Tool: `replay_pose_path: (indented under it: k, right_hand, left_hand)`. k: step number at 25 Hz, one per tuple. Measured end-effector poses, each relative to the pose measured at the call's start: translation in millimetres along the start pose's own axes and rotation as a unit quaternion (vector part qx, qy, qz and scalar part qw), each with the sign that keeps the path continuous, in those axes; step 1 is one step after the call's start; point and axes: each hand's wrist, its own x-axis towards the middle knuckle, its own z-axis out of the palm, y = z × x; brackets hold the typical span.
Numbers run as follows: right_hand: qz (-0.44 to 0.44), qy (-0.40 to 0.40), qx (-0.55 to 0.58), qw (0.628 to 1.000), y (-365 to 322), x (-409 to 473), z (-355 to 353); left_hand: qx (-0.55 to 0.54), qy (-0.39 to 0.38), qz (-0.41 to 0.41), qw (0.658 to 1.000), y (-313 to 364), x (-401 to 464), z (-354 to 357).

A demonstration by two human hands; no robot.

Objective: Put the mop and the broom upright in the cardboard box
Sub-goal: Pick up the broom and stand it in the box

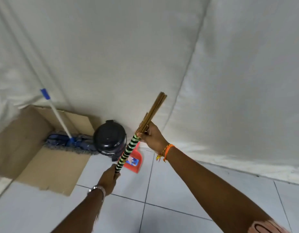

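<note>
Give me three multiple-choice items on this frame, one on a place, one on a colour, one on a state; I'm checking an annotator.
1. Where is the mop head?
A. in the cardboard box
B. on the bin
C. in a hand

2. What colour is the dustpan?
A. blue
B. red
C. black

3. How is the broom held?
A. by neither hand
B. by one hand
C. by both hands

Key: 1 A, it lies inside the box; 2 B, red plastic; 3 C, the left hand grips the banded handle end and the right hand the sticks.
</note>
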Motion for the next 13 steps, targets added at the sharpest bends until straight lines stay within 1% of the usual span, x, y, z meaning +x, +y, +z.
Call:
replay_pose_path:
  k: [3, 6, 10, 13]
  right_hand:
    - [-0.070, -0.054, -0.032, 0.996, -81.7, 9.6, 67.5]
    - [-0.094, -0.090, -0.062, 0.990, -137.3, 20.2, 148.9]
    - [-0.129, -0.130, -0.115, 0.976, -185.3, 28.9, 260.6]
    - [-0.157, -0.178, -0.147, 0.960, -210.1, 36.3, 343.2]
  left_hand:
    - [-0.002, 0.059, -0.013, 0.998, -13.8, -17.8, -80.7]
    - [-0.018, 0.113, -0.015, 0.993, -39.7, -33.3, -154.8]
    - [-0.020, 0.123, -0.034, 0.992, -100.0, -47.7, -239.1]
    - [-0.026, 0.132, -0.037, 0.990, -147.8, -55.3, -294.1]
